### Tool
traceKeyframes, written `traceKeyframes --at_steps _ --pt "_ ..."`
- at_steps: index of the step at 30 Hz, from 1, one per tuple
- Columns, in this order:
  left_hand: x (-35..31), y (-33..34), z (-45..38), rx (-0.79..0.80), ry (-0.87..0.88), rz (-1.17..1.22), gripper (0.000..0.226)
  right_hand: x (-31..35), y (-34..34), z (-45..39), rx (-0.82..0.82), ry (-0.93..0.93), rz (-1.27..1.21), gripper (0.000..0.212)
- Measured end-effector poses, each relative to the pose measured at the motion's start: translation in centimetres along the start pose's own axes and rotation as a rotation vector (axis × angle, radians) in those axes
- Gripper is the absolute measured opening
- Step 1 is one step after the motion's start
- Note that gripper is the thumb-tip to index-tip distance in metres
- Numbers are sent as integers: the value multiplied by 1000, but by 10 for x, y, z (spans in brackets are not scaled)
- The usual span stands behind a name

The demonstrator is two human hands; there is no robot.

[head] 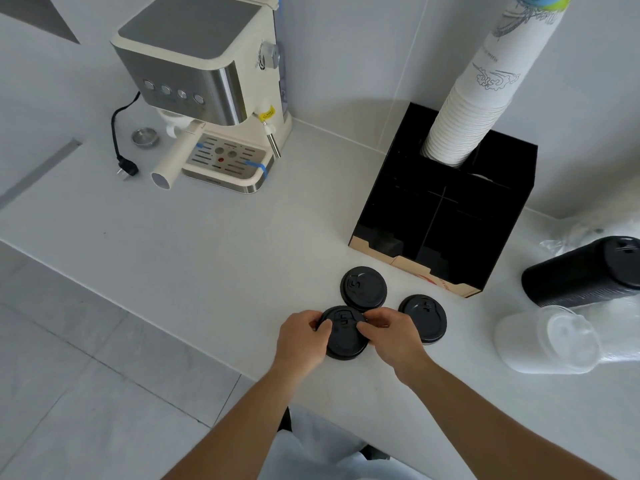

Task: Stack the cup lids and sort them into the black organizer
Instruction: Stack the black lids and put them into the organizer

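**Head view: both hands on the nearest lid**

Head view shows the left hand and the right hand closed lightly on the nearest lid from opposite sides, thumbs on top; probably to align or lift it for stacking. It overlaps the far lid; the right lid lies just beside, on the counter. The black organizer stands behind them, front compartments appearing empty, paper cups in a rear one; so the sorting seems not yet begun.
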State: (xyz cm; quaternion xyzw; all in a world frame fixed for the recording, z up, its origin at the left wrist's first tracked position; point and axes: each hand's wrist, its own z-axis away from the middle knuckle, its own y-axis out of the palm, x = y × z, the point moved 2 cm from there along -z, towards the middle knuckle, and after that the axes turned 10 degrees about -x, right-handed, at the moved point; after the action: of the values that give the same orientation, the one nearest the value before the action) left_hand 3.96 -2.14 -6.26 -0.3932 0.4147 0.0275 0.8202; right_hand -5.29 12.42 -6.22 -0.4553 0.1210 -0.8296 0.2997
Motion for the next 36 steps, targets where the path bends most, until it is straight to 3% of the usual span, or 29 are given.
traceKeyframes --at_steps 2,12,20,25,29,30,32,36 --pt "3 2 0 -18 -30 -31 20 0 0 1 -6 -19 28 11" --pt "2 -1 -6 15 -20 -129 38 4 5 2 41 0 144 17" --pt "14 -1 6 134 -248 150 22 1 -8 6 87 31 115 12" --pt "18 -2 29 212 -295 291 25 -3 -21 18 105 6 107 15" --pt "2 -3 28 207 -274 262 21 5 -36 14 89 6 123 17" --pt "-54 30 22 256 -186 224 14 -1 -93 -3 6 22 15 17" --pt "-73 39 20 241 -174 229 6 -4 -110 -10 -3 14 -16 19" --pt "-76 57 14 209 -118 161 37 -14 -119 -10 -40 66 -79 17"
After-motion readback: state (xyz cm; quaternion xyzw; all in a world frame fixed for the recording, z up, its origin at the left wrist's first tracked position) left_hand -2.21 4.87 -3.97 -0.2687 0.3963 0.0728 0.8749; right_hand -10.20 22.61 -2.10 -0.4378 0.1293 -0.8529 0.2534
